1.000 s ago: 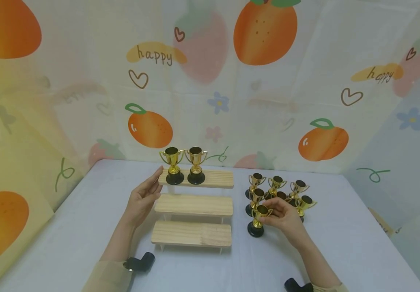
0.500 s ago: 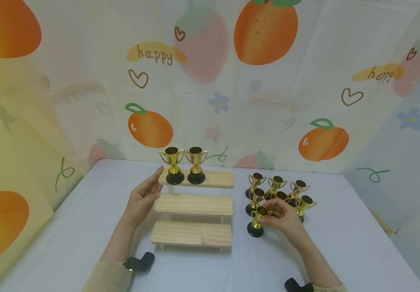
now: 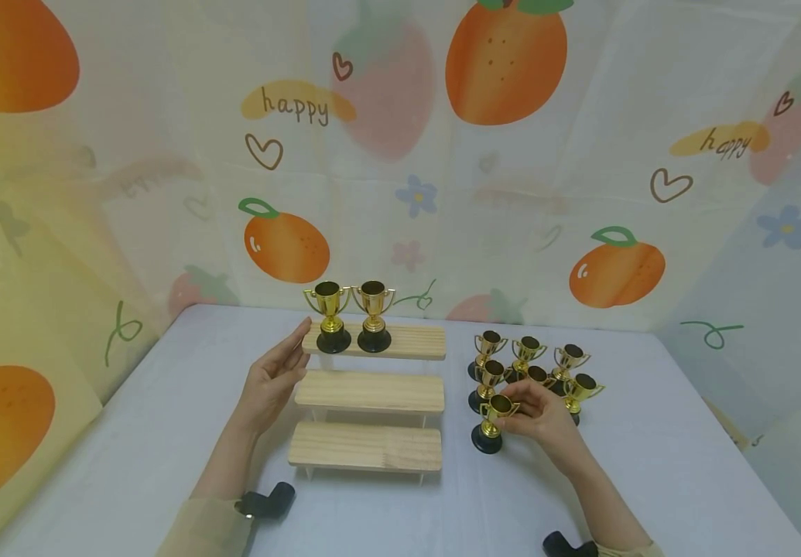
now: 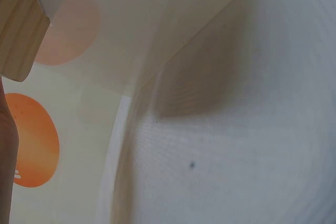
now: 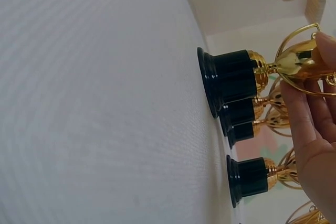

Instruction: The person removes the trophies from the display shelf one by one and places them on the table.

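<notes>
My right hand (image 3: 542, 422) pinches the cup of a small gold trophy (image 3: 489, 433) on a black base. In the right wrist view the thumb lies on one side of the trophy (image 5: 304, 60) and fingers on the other; it stands upright on the table. My left hand (image 3: 271, 387) holds the left end of a three-tier wooden display stand (image 3: 371, 392), its fingers along the top board's end. Two gold trophies (image 3: 374, 316) stand side by side on the left part of that top board. In the left wrist view, the board's corner (image 4: 18, 51) shows beside a finger.
Several more trophies (image 3: 570, 360) cluster behind and beside my right hand, partly hidden by it. A white cloth (image 3: 128, 449) covers the table. Fruit-printed curtains (image 3: 498, 209) close off the back and sides. Black wrist mounts (image 3: 268, 501) sit on both forearms.
</notes>
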`<action>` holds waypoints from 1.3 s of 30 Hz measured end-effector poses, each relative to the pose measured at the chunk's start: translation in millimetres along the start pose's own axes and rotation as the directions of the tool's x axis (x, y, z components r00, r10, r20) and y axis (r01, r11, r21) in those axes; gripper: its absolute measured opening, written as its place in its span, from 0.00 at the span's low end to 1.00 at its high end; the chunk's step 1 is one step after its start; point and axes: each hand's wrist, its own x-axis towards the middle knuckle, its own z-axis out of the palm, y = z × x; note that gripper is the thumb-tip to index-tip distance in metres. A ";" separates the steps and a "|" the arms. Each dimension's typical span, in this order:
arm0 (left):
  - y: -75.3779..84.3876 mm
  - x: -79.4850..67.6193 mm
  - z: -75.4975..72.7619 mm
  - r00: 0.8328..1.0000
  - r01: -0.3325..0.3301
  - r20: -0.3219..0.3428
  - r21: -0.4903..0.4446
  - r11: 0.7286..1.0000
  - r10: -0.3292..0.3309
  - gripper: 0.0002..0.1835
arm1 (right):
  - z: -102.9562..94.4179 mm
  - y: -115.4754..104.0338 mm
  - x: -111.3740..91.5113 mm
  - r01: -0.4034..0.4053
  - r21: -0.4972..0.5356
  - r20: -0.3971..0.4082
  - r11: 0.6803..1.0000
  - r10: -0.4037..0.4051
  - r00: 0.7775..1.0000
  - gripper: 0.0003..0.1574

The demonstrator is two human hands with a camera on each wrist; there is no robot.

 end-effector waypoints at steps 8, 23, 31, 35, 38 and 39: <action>-1.3 -1.2 -0.5 1.000 -0.010 0.011 -0.014 1.000 0.011 0.35 | -1.1 2.7 -1.0 0.037 -0.003 0.005 0.999 -0.036 0.999 0.31; -0.2 -1.7 0.2 1.000 0.008 0.004 -0.009 1.000 -0.008 0.35 | 6.2 -13.0 -3.0 0.165 -0.010 -0.105 0.986 -0.165 0.981 0.30; -0.1 -1.4 -0.1 1.000 0.007 0.010 -0.009 1.000 -0.007 0.35 | 7.7 -24.1 -0.2 0.215 0.035 -0.192 0.976 -0.204 0.960 0.27; 0.6 -0.8 0.6 1.000 0.006 0.006 -0.007 1.000 -0.006 0.35 | 9.6 -31.5 1.9 0.250 0.068 -0.254 0.966 -0.225 0.941 0.26; 1.1 -0.3 1.0 1.000 0.008 -0.001 -0.006 1.000 -0.008 0.35 | 11.6 -37.4 3.2 0.267 0.100 -0.283 0.958 -0.230 0.931 0.27; 1.3 -0.2 1.1 1.000 0.009 -0.002 -0.005 1.000 -0.009 0.35 | 12.7 -39.6 3.8 0.274 0.112 -0.291 0.955 -0.232 0.928 0.27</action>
